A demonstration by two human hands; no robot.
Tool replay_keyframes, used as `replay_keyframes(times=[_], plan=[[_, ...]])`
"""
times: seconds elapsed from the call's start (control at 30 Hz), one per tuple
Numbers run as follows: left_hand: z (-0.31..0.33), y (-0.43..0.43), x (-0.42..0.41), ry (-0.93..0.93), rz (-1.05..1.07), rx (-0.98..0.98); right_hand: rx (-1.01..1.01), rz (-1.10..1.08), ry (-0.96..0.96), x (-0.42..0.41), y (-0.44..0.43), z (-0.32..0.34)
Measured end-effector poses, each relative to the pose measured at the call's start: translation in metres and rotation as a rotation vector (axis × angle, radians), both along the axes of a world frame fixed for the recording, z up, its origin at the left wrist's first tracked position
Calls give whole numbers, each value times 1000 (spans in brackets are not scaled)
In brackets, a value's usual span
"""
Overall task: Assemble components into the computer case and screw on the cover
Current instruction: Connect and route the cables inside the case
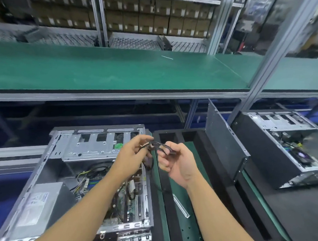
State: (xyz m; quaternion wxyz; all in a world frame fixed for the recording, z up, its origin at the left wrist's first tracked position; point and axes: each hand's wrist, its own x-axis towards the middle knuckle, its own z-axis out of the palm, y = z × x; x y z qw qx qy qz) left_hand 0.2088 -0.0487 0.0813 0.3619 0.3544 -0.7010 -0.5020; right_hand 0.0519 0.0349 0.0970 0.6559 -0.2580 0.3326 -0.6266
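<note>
An open computer case (53, 160) lies on its side at the lower left, with a silver power supply (40, 205), a drive cage (94, 146) and a motherboard inside. Above the case's right edge both my hands hold a bundle of thin black cables (158, 144). My left hand (132, 153) pinches one end of the bundle. My right hand (176, 161) grips the other end, fingers curled. A dark side cover panel (225, 141) stands upright to the right of my hands.
A black foam tray (164, 201) with green lining holds a slim metal bracket (181, 206). A second open case (285, 144) lies at the right. A green shelf (117, 71) on aluminium posts spans overhead, cardboard boxes stacked behind it.
</note>
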Motion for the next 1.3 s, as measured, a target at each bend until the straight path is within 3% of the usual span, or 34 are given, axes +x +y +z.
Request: replay_keyframes(times=[0.1,0.2,0.23,0.37,0.47,0.6,0.83,1.0,1.13,1.3], plan=[[2,-3,27,66,28,183,39,-56,-29,32,-8,-2],[6,-8,56,291,45,459,48,-167,70,64,-15,-3],[7,-10,66,347,29,548,24,-199,226,72,-16,-6],[9,-12,103,348,-124,678,-144,-103,1172,99,-19,-11],[10,-13,122,374,-292,719,-218,-136,1403,113,-26,-16],[7,-20,138,306,-330,727,-260,-114,1461,117,-36,-24],[10,-24,142,115,-342,657,-91,70,1095,120,-30,-29],[11,-38,142,-44,-43,410,71,-48,1139,106,-33,-29],[6,-50,158,-84,88,355,92,-106,1196,78,-35,-27],[-2,-61,175,-208,358,85,147,-130,1175,56,-34,-29]])
